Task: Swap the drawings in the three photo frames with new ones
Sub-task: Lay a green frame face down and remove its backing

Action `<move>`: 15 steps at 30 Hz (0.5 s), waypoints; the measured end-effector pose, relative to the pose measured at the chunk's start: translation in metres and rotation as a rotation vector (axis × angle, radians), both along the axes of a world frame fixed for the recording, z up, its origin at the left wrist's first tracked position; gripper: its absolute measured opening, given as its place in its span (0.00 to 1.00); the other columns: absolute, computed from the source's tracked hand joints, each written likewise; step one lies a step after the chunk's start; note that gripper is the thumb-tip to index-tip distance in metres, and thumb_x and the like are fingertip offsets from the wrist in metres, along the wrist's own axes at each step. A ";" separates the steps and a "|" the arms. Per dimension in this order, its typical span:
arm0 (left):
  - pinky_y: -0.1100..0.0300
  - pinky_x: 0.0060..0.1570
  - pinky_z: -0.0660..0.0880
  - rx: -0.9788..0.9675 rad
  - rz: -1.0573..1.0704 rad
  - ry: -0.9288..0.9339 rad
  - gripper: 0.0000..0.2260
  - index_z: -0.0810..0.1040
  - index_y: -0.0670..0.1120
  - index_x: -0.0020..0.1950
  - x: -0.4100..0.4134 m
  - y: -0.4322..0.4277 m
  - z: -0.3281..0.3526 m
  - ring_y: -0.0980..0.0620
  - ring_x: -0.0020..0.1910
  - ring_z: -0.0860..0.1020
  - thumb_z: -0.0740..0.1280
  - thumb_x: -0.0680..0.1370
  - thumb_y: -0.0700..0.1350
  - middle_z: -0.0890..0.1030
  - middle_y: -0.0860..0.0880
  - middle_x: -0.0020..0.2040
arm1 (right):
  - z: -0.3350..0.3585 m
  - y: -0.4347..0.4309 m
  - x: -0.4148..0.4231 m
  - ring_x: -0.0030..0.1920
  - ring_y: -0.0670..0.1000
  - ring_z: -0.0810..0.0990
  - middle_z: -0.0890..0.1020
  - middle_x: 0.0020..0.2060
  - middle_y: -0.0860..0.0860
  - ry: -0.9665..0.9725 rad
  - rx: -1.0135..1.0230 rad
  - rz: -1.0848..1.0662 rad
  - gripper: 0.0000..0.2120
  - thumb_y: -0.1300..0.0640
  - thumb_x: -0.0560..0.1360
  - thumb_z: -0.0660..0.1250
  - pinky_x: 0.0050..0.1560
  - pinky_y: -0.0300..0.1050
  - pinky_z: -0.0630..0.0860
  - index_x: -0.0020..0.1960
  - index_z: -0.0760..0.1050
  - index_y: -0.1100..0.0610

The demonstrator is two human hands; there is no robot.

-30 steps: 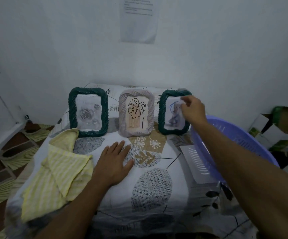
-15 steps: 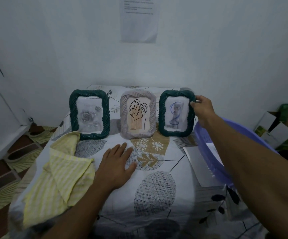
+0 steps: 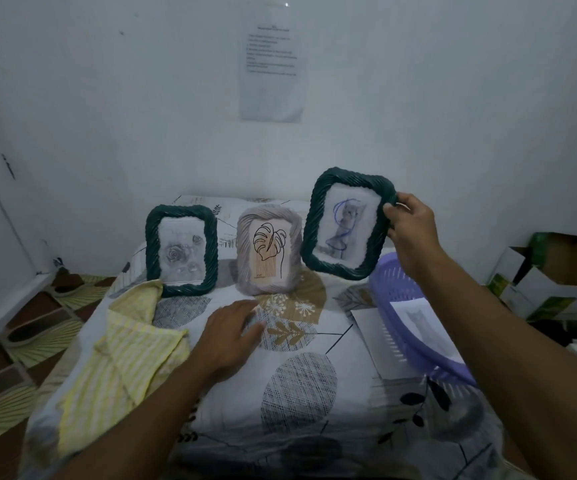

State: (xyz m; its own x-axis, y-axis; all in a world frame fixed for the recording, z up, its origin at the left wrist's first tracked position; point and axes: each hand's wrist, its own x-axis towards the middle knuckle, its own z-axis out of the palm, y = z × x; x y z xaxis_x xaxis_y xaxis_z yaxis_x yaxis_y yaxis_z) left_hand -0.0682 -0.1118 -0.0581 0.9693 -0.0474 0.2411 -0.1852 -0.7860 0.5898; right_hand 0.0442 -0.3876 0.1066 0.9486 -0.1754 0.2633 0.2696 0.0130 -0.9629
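Green frame [image 3: 346, 226] at two o'clock hung pinched in the right hand [image 3: 412, 231], left hand [image 3: 229, 336] flat, empty; its back needed opening next.

Up it comes: the dark green frame [image 3: 346, 225] on the right leaves the bed [image 3: 332, 427], where it stood a moment ago next to the grey frame [image 3: 269, 251]. The right hand [image 3: 410, 230], laid across its front a second back, now pinches its right edge, thumb in front. It holds the frame in the air, tilted, lower corner near the purple basket's [image 3: 394, 306] rim. The left hand [image 3: 230, 337], flat with fingers spread before, is blurred now, fingers drawn closer together.
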 end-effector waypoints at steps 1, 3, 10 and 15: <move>0.54 0.62 0.69 -0.049 -0.025 -0.007 0.21 0.69 0.50 0.70 0.000 -0.003 0.010 0.55 0.60 0.72 0.57 0.80 0.58 0.75 0.51 0.66 | -0.002 0.003 -0.008 0.42 0.49 0.78 0.81 0.42 0.52 0.020 0.020 0.030 0.07 0.66 0.79 0.62 0.41 0.41 0.78 0.55 0.75 0.58; 0.57 0.62 0.69 -0.164 -0.052 -0.031 0.22 0.65 0.49 0.73 0.000 -0.012 0.031 0.56 0.62 0.71 0.57 0.81 0.56 0.72 0.52 0.67 | -0.013 0.011 -0.022 0.41 0.49 0.78 0.81 0.43 0.53 0.077 0.056 0.076 0.09 0.66 0.79 0.61 0.36 0.38 0.77 0.58 0.75 0.59; 0.57 0.58 0.75 -0.567 -0.015 -0.034 0.12 0.73 0.50 0.65 -0.012 -0.032 0.066 0.55 0.54 0.78 0.60 0.82 0.44 0.79 0.51 0.57 | -0.056 0.039 -0.064 0.41 0.51 0.80 0.82 0.44 0.55 0.276 0.191 0.193 0.10 0.67 0.80 0.60 0.35 0.40 0.77 0.58 0.76 0.61; 0.50 0.50 0.80 -0.729 0.027 0.022 0.06 0.75 0.54 0.51 -0.023 -0.020 0.061 0.48 0.52 0.81 0.64 0.80 0.43 0.83 0.47 0.52 | -0.062 0.050 -0.077 0.49 0.53 0.81 0.82 0.53 0.55 0.264 0.050 0.175 0.10 0.64 0.79 0.62 0.46 0.44 0.78 0.59 0.77 0.58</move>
